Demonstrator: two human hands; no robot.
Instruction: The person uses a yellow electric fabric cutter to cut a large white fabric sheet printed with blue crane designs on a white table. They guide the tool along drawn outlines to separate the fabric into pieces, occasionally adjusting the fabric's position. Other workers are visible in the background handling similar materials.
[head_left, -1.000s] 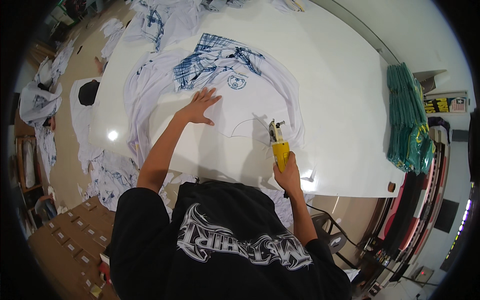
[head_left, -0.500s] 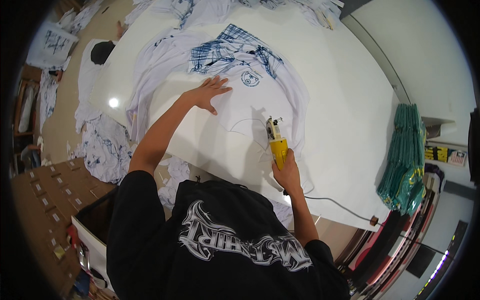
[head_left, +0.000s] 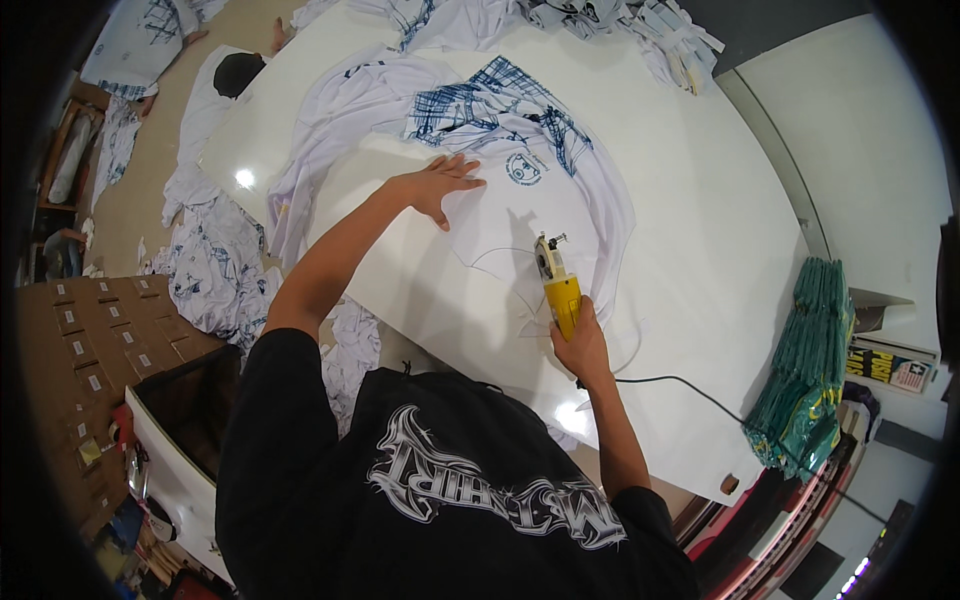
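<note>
My left hand (head_left: 440, 188) lies with its fingers spread on the white fabric (head_left: 500, 215), left of a round blue emblem (head_left: 523, 169). My right hand (head_left: 582, 345) is wrapped round the yellow body of a handheld electric rotary cutter (head_left: 562, 300). Its metal head points away from me, over the fabric beside a thin curved line. Whether the blade touches the cloth, I cannot tell. Beyond my left hand, cloth with a blue crosshatch print (head_left: 490, 110) is bunched up. A black cord (head_left: 690, 385) trails rightward from the cutter.
The white table (head_left: 710, 250) carries fabric piles (head_left: 580, 15) at its far end. Green plastic-wrapped packs (head_left: 800, 360) hang by its right edge. Printed cloth (head_left: 215, 270) lies heaped at left, near brown cartons (head_left: 100, 350). A person in a dark cap (head_left: 238, 74) is beyond the left edge.
The whole view has shifted, so the table and fabric sit a little further right and lower. Both hands keep nearly the same pose on the cloth and the cutter.
</note>
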